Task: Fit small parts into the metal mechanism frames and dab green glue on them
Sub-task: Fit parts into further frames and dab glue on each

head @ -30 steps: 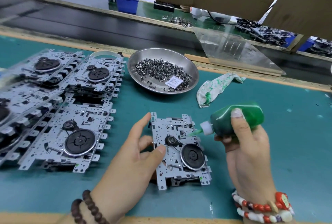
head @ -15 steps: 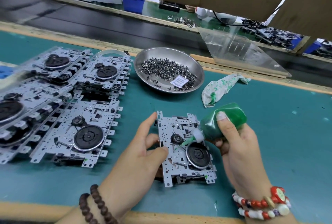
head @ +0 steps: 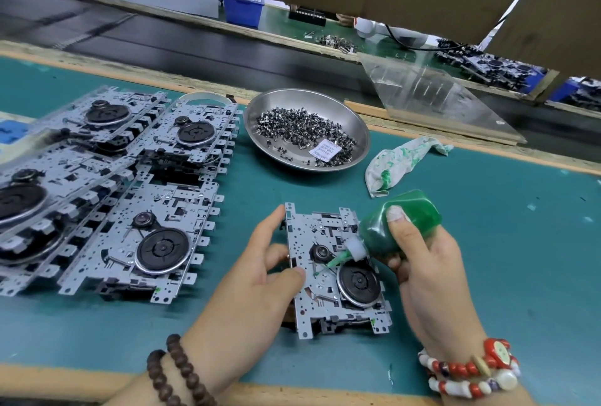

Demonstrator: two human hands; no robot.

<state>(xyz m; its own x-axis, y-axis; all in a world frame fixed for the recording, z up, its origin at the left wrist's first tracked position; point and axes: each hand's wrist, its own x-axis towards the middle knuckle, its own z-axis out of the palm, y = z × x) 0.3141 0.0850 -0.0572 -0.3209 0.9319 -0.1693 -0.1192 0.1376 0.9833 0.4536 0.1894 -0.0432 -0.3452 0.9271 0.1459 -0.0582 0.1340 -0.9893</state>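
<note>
A metal mechanism frame [head: 325, 301] with a black wheel lies on the teal mat in front of me. My left hand [head: 260, 282] grips its left edge, thumb on the top face and index finger along the upper corner. My right hand [head: 429, 262] holds a green glue bottle [head: 400, 220] tilted down to the left. Its white nozzle with a green tip touches the frame just below the small hub. A thin green line of glue shows on the plate there.
Stacks of similar frames [head: 136, 236] fill the mat's left side. A steel bowl [head: 354, 119] of small metal parts with a paper label sits behind. A glue-stained white rag [head: 390, 161] lies right of it. A black conveyor belt [head: 162, 44] runs along the back.
The bottle swung down from above the frame until its nozzle tip met the plate near the hub. My left hand kept its hold on the frame.
</note>
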